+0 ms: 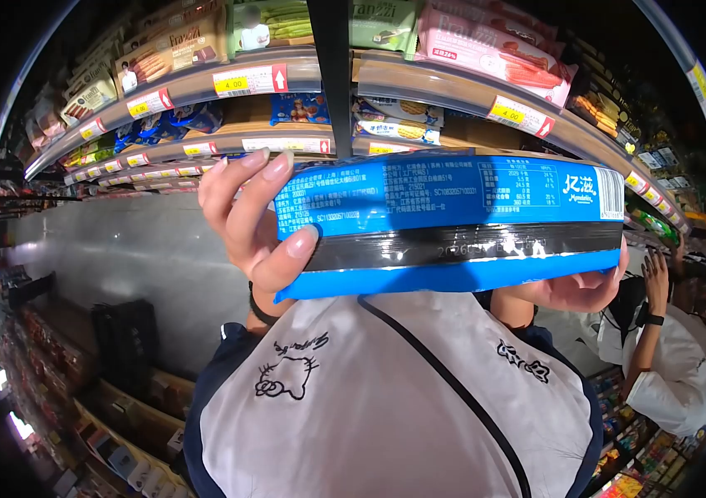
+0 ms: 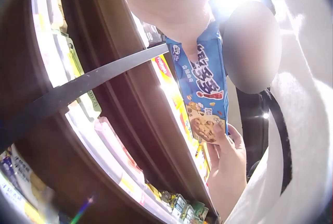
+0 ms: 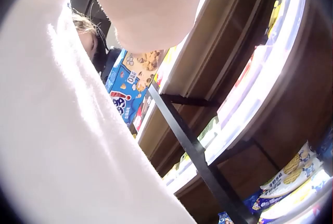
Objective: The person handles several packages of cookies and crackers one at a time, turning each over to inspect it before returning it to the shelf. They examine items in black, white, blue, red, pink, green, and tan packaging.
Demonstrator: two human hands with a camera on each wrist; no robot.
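A long blue packet of cookies (image 1: 453,199) is stretched between my two hands in front of my chest. Its back, with small white print, a barcode and a dark seam, faces the head camera. My left hand (image 1: 257,220) grips the left end, thumb on the seam side and fingers over the upper edge. At the other end my right hand (image 1: 581,290) holds the packet from below, partly hidden behind it. In the left wrist view, the packet's front (image 2: 203,86) shows a cookie picture, with the right hand's fingers (image 2: 237,138) on that end.
Shelves (image 1: 262,83) of snack packets with price tags curve across the front. A dark upright post (image 1: 332,75) divides them. Another person in a white top (image 1: 677,365) stands close on the right. Grey floor (image 1: 170,257) stretches away to the left.
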